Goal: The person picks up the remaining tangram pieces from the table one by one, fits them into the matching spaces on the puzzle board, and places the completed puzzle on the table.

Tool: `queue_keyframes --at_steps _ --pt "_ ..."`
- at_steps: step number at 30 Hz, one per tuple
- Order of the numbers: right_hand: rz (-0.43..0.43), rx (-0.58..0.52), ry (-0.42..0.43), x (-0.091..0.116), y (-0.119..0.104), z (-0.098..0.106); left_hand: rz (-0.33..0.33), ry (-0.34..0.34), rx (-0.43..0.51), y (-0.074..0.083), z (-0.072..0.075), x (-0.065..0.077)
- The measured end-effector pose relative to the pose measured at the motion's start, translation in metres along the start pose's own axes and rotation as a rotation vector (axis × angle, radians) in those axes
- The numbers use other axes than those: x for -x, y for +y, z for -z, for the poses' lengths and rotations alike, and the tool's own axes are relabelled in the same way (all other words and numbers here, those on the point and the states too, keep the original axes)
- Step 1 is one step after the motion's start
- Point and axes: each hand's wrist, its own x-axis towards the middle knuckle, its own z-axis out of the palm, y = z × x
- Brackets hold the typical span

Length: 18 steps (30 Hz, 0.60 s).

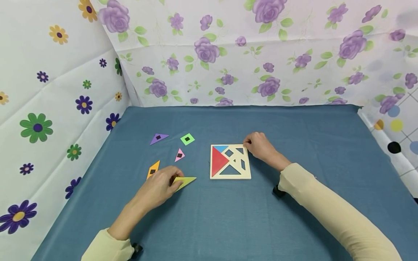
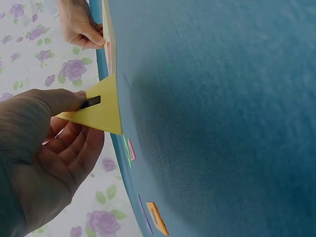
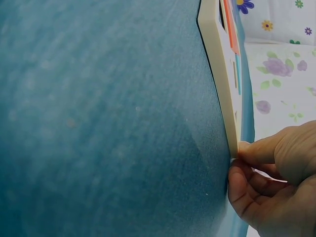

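Observation:
My left hand (image 1: pixel 160 183) pinches a yellow triangular tangram piece (image 2: pixel 101 111) between thumb and fingers; the piece carries a dark mark and is tilted above the blue cloth. To its right lies a square wooden tangram board (image 1: pixel 235 177). A large red triangle (image 1: pixel 218 161) and a blue piece (image 1: pixel 221 148) sit in its left side and top, and several cut-outs show the cloth beneath. My right hand (image 1: pixel 259 146) grips the board's far right corner with thumb and fingers. Right beside the left hand is an orange piece (image 1: pixel 153 169), partly hidden by it.
Beyond the left hand lie a purple triangle (image 1: pixel 158 137), a green square (image 1: pixel 187 139) and a pink triangle (image 1: pixel 179 155), each with a dark mark. A blue cloth (image 1: pixel 228 217) covers the table. Flowered sheets (image 1: pixel 209 72) hang behind it and along the left.

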Motion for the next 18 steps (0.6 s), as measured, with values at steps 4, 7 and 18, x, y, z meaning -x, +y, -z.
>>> queue_keyframes --at_steps 4,7,18 --pt "-0.009 0.001 -0.002 -0.0009 -0.0005 -0.0011 0.024 0.030 -0.022 0.0009 0.0004 0.0011" --pt "-0.007 0.004 -0.002 -0.0006 -0.0002 -0.0011 0.022 0.041 -0.005 0.0005 -0.0003 0.0009" --pt "0.003 0.002 0.000 -0.0013 -0.0012 -0.0011 -0.016 0.019 0.063 -0.0023 -0.0002 0.0017"
